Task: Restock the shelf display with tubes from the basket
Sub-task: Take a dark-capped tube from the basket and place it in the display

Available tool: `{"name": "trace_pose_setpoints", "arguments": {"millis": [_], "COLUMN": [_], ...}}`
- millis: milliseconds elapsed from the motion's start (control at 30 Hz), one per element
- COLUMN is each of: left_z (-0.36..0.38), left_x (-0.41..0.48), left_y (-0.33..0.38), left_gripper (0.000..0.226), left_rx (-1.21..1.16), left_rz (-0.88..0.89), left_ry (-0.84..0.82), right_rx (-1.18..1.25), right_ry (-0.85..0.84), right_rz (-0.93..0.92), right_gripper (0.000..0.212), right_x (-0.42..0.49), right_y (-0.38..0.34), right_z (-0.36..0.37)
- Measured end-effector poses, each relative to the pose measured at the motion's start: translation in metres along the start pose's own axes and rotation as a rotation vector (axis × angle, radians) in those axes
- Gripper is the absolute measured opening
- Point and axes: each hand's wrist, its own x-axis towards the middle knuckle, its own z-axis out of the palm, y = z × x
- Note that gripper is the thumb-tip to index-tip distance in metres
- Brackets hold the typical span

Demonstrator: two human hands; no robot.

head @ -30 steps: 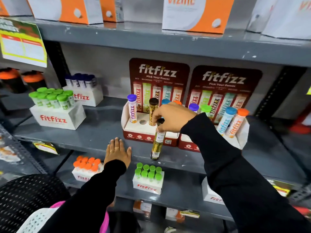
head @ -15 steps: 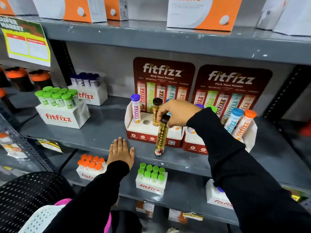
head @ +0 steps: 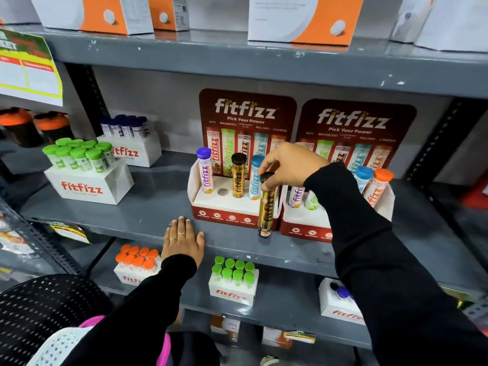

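Observation:
My right hand grips the black cap of a gold tube, which hangs upright in front of the left red display stand. That stand holds a purple-capped tube, a gold tube with a black cap and a blue-capped tube, with an empty hole between the purple and gold ones. The right display stand holds blue-capped and orange-capped tubes. My left hand lies flat on the shelf edge, fingers apart. The black mesh basket is at bottom left.
White boxes of green-capped tubes and dark-capped tubes stand at the left of the same shelf. The lower shelf carries boxes of orange-capped and green-capped tubes. Orange-and-white cartons line the upper shelf.
My right hand has lifted the gold tube up and to the right, toward the front of the left stand. The left hand stays flat on the shelf edge.

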Motion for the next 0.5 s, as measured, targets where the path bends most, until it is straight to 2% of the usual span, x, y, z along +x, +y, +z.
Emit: {"name": "trace_pose_setpoints", "arguments": {"millis": [167, 300, 500], "left_z": [0.001, 0.0, -0.004], "left_x": [0.001, -0.001, -0.002], "left_y": [0.0, 0.001, 0.002], "left_gripper": [0.058, 0.058, 0.058], "left_rx": [0.007, 0.022, 0.034], "left_rz": [-0.008, -0.012, -0.018], "left_ry": [-0.002, -0.002, -0.014], "right_rx": [0.016, -0.039, -0.094], "right_ry": [0.083, 0.177, 0.443], "right_rz": [0.168, 0.381, 0.506], "right_gripper": [0.033, 0.04, 0.024], "right_x": [-0.011, -0.007, -0.011], "right_y": [0.03, 0.068, 0.098], "right_z": [-0.016, -0.022, -0.012]}}
